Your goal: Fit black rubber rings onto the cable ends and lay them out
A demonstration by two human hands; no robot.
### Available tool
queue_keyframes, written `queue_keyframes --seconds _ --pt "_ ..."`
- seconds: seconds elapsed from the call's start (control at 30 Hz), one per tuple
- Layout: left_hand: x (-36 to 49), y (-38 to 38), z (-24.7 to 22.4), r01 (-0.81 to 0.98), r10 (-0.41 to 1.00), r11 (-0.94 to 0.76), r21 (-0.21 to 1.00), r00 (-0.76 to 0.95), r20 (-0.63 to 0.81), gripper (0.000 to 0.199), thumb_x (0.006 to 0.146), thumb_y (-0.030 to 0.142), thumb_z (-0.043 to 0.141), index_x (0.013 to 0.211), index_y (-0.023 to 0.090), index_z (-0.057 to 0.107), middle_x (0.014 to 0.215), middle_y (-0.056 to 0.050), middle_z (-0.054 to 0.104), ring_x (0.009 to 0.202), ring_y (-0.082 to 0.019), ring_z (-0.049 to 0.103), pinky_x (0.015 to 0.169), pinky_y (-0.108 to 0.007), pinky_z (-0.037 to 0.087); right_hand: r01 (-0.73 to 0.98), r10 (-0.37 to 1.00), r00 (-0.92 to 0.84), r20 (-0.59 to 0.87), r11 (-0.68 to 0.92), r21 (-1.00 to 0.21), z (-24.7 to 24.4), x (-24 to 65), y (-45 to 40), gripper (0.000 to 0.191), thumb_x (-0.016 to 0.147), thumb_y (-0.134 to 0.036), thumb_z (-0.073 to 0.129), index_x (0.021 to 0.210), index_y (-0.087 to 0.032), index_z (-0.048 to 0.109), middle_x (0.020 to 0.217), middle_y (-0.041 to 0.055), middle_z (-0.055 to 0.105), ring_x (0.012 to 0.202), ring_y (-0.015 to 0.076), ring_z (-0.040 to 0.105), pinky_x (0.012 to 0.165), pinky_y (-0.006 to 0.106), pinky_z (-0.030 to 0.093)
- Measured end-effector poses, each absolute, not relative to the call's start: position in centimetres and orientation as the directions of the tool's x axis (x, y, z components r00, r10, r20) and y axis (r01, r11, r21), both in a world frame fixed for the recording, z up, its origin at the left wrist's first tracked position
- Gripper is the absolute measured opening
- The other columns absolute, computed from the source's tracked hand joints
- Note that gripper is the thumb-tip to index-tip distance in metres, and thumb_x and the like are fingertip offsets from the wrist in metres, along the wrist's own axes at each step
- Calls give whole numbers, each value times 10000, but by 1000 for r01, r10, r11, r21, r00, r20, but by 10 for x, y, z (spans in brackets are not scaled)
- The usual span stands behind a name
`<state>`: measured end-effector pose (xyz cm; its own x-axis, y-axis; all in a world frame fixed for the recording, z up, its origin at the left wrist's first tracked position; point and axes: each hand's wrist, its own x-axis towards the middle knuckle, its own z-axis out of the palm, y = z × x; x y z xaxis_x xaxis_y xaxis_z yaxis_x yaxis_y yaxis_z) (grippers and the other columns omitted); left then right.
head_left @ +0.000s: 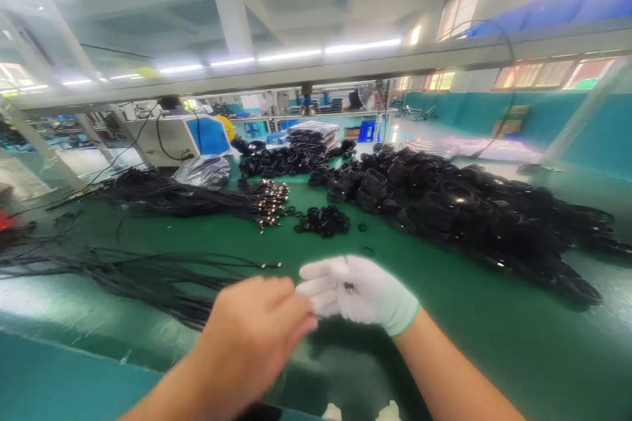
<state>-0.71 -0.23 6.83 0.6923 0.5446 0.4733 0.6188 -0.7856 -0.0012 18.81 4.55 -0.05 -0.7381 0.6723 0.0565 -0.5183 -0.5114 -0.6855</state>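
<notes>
My left hand (261, 325) is bare and slightly blurred, with its fingers curled together. Whatever they hold, if anything, is hidden behind the hand. Just right of it, my right hand (372, 296) wears a white glove, palm turned up and fingers stretched toward the left hand. A small dark piece with a light end (349, 287) shows against the gloved palm; its kind is too small to make out. Beyond the hands lies a small heap of black rings (323, 220). Black cables (162, 276) stretch across the table at left, one connector end (271, 266) near my fingers.
A bundle of black cables with metal connectors (269, 200) lies at the left back. Coiled black cables (444, 197) form a large pile at right on the green table (557, 335). A white and blue machine (182, 138) stands behind, under a crossbar (276, 75).
</notes>
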Motion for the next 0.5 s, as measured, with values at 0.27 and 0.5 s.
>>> queue_keyframes --seconds 0.27,0.5 --pt "-6 54 83 649 799 -583 489 568 199 95 797 245 580 728 217 639 718 49 602 645 -92 529 602 -195 382 -396 487 -871 59 -627 -671 2 162 24 504 779 -350 638 1165 -47 527 1085 243 621 1021 338 599 893 605 373" --pt "-10 72 41 565 825 -467 680 556 104 195 842 272 488 786 171 645 803 10 656 742 -127 575 654 -212 427 -507 571 -815 102 -615 -604 2 158 23 468 743 -378 681 1094 -108 530 914 103 640 916 278 629 867 606 388"
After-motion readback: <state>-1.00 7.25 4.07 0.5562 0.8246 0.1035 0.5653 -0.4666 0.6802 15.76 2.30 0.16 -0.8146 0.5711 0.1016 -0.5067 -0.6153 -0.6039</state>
